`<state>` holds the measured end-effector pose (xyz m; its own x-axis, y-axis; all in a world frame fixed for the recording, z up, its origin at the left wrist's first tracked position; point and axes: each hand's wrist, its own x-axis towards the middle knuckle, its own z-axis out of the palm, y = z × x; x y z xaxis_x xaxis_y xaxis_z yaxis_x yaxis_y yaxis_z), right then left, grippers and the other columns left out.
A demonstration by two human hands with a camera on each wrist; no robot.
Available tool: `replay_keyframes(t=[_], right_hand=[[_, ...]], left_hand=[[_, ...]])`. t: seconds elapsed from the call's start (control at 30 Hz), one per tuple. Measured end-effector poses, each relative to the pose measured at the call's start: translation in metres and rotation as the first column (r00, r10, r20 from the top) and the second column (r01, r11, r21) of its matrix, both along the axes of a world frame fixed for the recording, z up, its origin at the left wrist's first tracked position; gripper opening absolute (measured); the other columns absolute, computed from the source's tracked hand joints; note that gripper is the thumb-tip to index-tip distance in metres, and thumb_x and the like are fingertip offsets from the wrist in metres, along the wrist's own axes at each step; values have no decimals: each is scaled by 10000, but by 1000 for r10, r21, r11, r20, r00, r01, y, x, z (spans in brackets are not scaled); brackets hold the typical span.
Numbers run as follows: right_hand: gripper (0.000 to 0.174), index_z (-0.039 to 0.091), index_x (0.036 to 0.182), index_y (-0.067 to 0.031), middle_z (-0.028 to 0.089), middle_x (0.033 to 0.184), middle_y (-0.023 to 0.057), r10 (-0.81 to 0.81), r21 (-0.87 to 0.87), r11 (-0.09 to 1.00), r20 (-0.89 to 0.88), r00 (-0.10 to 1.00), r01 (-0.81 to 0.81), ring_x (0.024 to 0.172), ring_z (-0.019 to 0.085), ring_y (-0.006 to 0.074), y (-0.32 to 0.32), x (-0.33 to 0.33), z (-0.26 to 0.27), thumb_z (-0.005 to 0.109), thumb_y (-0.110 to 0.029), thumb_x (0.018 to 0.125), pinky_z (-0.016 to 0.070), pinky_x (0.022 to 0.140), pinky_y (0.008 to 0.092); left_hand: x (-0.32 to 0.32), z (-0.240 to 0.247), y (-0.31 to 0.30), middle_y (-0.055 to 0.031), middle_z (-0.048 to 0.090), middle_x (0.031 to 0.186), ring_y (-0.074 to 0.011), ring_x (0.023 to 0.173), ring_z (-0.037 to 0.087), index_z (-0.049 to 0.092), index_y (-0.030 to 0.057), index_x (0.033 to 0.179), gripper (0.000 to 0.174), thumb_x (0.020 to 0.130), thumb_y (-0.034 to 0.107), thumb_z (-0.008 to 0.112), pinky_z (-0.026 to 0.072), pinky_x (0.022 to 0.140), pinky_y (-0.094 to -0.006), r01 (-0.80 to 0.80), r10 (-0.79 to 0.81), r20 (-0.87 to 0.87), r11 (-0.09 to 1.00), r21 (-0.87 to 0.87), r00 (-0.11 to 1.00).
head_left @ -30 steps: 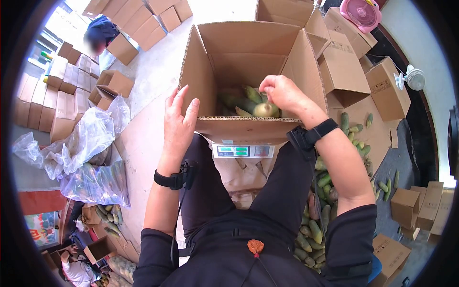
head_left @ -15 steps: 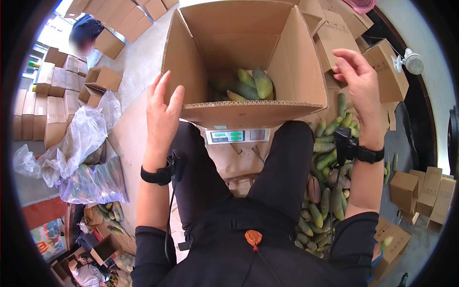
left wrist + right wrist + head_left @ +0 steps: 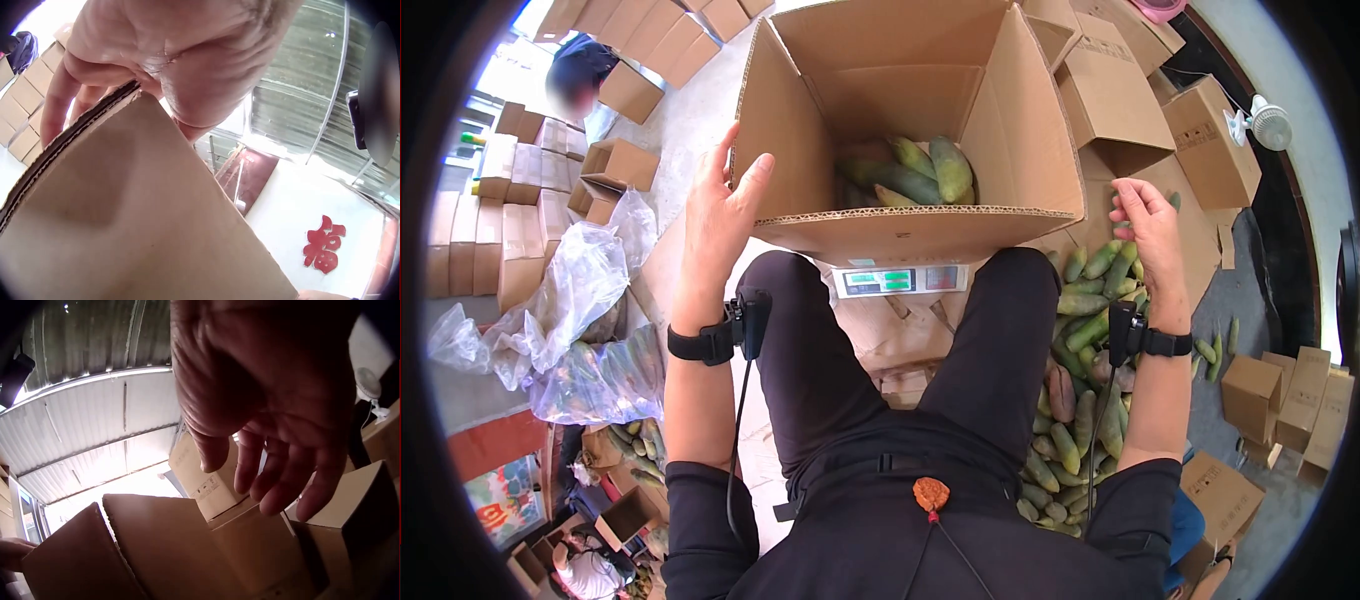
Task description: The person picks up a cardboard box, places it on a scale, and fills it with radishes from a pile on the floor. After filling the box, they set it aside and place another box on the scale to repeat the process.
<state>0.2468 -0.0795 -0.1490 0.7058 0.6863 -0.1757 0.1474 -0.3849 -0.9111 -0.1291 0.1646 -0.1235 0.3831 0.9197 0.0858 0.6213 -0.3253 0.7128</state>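
An open cardboard box [image 3: 910, 238] stands in front of me, with several thick green-yellow cucumbers [image 3: 952, 170] at its bottom. My left hand [image 3: 718, 215] is at the box's near left corner, fingers extended along the outside and thumb towards the wall. In the left wrist view that hand [image 3: 181, 56] overlaps the cardboard edge, and its fingertips are partly hidden behind it. Right of the box, my right hand [image 3: 1152, 235] hovers over the far end of a cucumber pile [image 3: 1085, 330], fingers loosely bent. Nothing is in its grasp in the right wrist view.
A scale with a green display [image 3: 890, 281] shows under the box's near side. More cartons [image 3: 1115, 100] stand at the right, near a small white fan [image 3: 1268, 122]. Plastic bags [image 3: 590, 290] lie at the left, below stacked cartons [image 3: 485, 230]. Another person [image 3: 580, 75] is at the far left.
My right hand has left the cucumber inside the box, swung out to the right, and come back nearer the pile. That cucumber now leans beside the others. My left hand has shifted slightly left.
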Motion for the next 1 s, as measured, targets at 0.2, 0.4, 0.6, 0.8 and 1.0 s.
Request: replay_keyframes(t=[0.2,0.4,0.6,0.8,1.0], right_hand=[[516,623,1019,-75,584,875,-12,91,-116,990,38,995,-86,743,562,78,43,-7,25,611,-556,834,452,584,224],[568,614,912,-38,553,701,11,265,-177,954,125,956,-242,549,539,95,94,-11,42,608,-597,810,417,418,228],[469,612,737,61,593,613,163,478,-598,758,242,844,-258,480,576,190,137,-10,48,614,-407,756,456,437,333],[454,625,786,114,622,739,283,525,-592,766,350,776,-251,724,645,386,148,-15,45,566,-321,671,496,681,426],[213,613,753,82,588,645,74,439,-340,869,193,877,-361,549,534,139,171,-22,49,568,-117,690,410,466,295]], left_hand=[[5,-2,17,-218,551,1254,-242,1066,594,383,-15,1378,641,874,291,636,463,905,-344,-42,42,2,998,50,999],[10,18,37,-251,647,1031,-309,973,641,556,-96,1160,582,833,377,651,488,865,-372,61,-80,-215,994,-94,973],[12,27,62,-252,662,944,-363,907,647,601,-95,1082,564,824,407,594,505,812,-410,50,-90,-617,995,-82,782],[-12,14,86,-232,662,807,-391,724,650,672,-33,840,311,790,260,582,527,680,-438,317,-238,-618,948,19,750],[-38,-15,136,-197,634,684,-343,655,644,677,6,672,215,726,134,514,525,637,-421,563,-218,-726,780,271,652]])
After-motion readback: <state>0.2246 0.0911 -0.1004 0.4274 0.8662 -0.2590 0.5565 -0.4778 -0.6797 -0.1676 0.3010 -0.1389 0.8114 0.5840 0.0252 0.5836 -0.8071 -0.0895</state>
